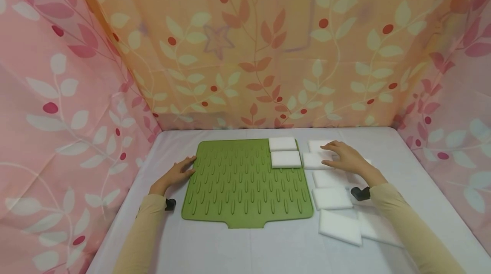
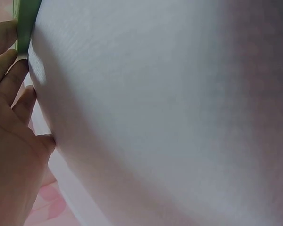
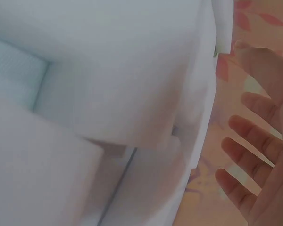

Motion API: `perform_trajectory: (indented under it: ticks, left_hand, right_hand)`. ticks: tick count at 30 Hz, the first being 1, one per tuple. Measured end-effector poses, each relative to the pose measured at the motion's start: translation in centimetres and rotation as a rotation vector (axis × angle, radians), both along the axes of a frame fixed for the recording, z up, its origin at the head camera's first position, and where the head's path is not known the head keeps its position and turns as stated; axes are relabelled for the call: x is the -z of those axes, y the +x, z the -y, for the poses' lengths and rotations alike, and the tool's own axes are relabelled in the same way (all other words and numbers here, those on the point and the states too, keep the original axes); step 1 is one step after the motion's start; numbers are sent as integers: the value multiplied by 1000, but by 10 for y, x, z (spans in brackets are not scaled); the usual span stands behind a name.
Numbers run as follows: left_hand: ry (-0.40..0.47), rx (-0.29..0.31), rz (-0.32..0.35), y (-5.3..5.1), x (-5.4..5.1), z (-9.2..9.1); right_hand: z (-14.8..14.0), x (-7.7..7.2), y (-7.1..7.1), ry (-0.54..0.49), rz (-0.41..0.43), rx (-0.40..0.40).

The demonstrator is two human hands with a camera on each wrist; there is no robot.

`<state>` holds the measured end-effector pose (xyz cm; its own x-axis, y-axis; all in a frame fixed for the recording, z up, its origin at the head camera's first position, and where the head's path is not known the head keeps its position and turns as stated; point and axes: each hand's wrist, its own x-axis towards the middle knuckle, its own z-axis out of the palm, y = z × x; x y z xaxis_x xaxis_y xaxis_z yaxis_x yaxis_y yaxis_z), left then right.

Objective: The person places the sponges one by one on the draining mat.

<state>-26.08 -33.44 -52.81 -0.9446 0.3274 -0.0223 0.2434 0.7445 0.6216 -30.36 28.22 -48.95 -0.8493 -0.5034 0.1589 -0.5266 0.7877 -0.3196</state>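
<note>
1. Right hand [image 1: 347, 158], fingers spread, holds nothing above white blocks [image 1: 331, 198] right of the green mat [image 1: 246, 193];
2. Left hand [image 1: 177, 173], fingers loose, rests at the mat's left edge;
3. Blocks look light, soft; probably best pinched gently across opposite sides.

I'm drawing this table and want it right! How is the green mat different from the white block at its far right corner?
The green mat is much bigger; the white block is small. The mat carries rows of ridge-like marks; the block's top looks plain. The mat has a tab at its near edge; the block is a simple rectangle. Both lie flat.
</note>
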Motion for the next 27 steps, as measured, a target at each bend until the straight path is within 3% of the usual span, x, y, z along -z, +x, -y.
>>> perform_trajectory:
  ticks: [27]
  left_hand:
    - [-11, 5, 6, -2, 3, 2]
  right_hand:
    - [-72, 12, 24, 2, -20, 119]
